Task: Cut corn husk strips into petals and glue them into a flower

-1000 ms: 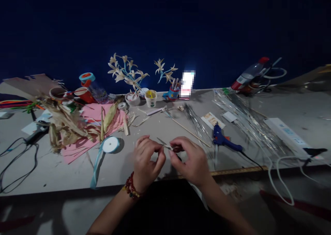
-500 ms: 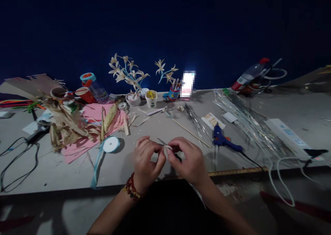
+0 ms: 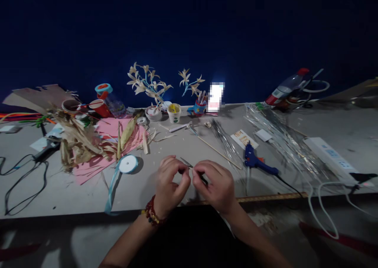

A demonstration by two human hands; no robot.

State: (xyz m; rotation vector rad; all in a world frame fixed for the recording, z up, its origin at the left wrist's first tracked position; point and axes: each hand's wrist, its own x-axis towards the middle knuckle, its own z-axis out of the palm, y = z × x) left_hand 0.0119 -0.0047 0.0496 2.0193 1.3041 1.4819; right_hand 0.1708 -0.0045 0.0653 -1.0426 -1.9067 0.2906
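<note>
My left hand (image 3: pixel 172 180), with a beaded bracelet at its wrist, pinches a small pale strip (image 3: pixel 190 168) between thumb and forefinger. Meeting it from the other side, my right hand (image 3: pixel 214 183) has its thumb and fingertips closed on the same strip. Only a sliver of that strip shows; it resembles corn husk. Behind the fingers lies a thin pointed metal blade (image 3: pixel 186 162), mostly covered by the right hand. A roll of light blue ribbon (image 3: pixel 128 164) is left of my hands, its tail trailing to the table edge.
Dried corn husks (image 3: pixel 79 142) lie on pink paper (image 3: pixel 91 167) at left. Husk flowers (image 3: pixel 147 81) stand in a bowl at the back. A blue glue gun (image 3: pixel 256 161), metallic wires (image 3: pixel 224 138), a thin stick (image 3: pixel 218 152) and a white power strip (image 3: pixel 332 156) are to the right.
My fingertips have drawn closer together, and less of the pale strip shows between them. The whole view has shifted slightly; the table things stay in place.
</note>
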